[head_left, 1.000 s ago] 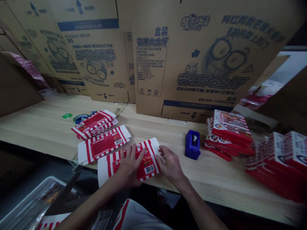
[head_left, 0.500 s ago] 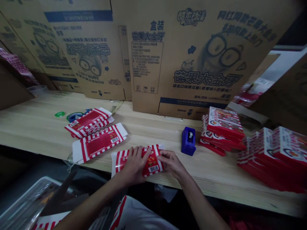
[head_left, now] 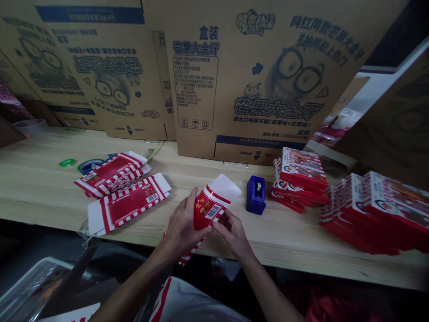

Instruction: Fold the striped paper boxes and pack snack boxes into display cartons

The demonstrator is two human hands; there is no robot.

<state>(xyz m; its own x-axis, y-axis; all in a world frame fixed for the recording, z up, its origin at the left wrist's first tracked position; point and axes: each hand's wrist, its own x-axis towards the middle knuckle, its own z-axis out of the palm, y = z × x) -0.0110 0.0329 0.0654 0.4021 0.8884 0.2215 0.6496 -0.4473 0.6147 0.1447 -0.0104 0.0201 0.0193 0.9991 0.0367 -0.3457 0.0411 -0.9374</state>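
Both hands hold a red-and-white striped carton blank just above the front edge of the wooden table. The blank stands tilted up, its white end flap pointing to the back right and a barcode facing me. My left hand is wrapped round its left side with the thumb up along it. My right hand pinches its lower right edge. Left of my hands lies a flat blank, and behind that a small pile of more flat blanks.
A blue tape dispenser sits right of my hands. Stacks of finished red boxes fill the right side. Large printed cardboard shipping boxes wall the back. A green ring and a tape roll lie far left. A plastic tray sits below.
The blank lay flat under both hands; now it is lifted and tilted up off the table, partly folded, with both hands closed on it. The view has shifted left and down a little.
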